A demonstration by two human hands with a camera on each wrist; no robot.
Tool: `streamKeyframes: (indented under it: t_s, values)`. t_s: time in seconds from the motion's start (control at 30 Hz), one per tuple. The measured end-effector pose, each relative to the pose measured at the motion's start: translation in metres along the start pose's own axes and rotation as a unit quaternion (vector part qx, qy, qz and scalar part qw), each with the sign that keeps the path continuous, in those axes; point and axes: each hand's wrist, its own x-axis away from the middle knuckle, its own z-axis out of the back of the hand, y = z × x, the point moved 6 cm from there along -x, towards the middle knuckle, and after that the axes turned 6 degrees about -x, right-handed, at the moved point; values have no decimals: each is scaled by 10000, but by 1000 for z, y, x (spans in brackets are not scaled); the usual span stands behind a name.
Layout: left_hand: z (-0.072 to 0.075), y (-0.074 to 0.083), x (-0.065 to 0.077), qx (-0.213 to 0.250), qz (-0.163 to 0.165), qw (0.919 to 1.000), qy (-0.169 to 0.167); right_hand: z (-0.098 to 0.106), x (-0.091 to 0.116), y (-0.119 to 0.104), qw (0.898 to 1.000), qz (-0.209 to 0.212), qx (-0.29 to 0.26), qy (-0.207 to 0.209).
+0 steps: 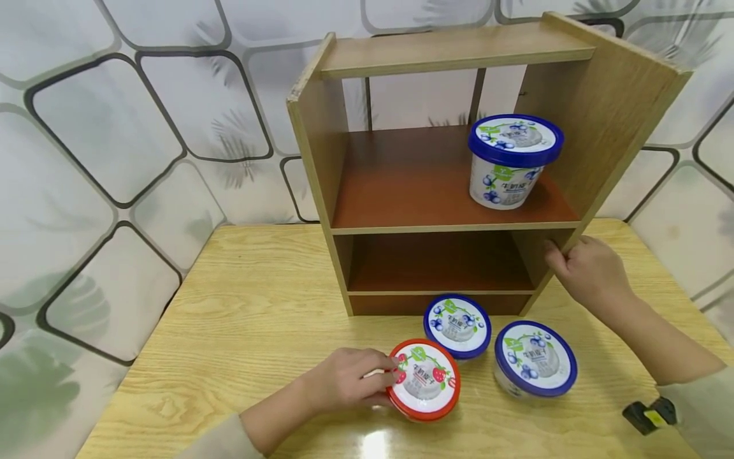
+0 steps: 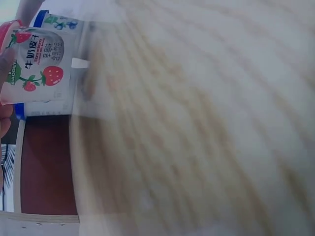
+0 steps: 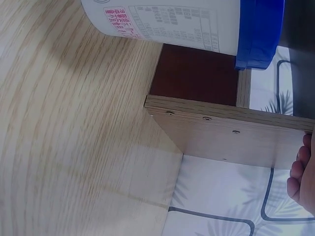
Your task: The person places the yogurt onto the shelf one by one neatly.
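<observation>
My left hand (image 1: 346, 381) grips a red-lidded ice cream tub (image 1: 423, 381) with strawberries on it, at the front of the table. In the left wrist view the side of this strawberry tub (image 2: 39, 66) shows, with fingertips at the left edge. My right hand (image 1: 593, 271) holds the right side panel of a small wooden shelf (image 1: 455, 226), thumb on the inner face and fingers outside. The right wrist view shows curled fingers (image 3: 295, 177) against the panel's outer face. Two blue-lidded blueberry tubs, one behind (image 1: 457, 326) and one to the right (image 1: 536, 360), stand beside the strawberry tub.
Another blue-lidded tub (image 1: 513, 159) stands on the shelf's upper level, at the right. Patterned wall covering (image 1: 103, 127) rises behind the wooden table (image 1: 252, 280). A small black device (image 1: 650, 414) sits at the right sleeve.
</observation>
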Motion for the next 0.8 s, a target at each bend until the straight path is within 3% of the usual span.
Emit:
streamKeyframes:
  t_s: [0.43, 0.8]
  values:
    - [16, 0, -8, -527, -417, 9973, 305, -1, -1, 0, 10000, 48, 5, -13]
    - [37, -6, -16, -624, -582, 9920, 925, -1, -1, 1, 10000, -34, -28, -61]
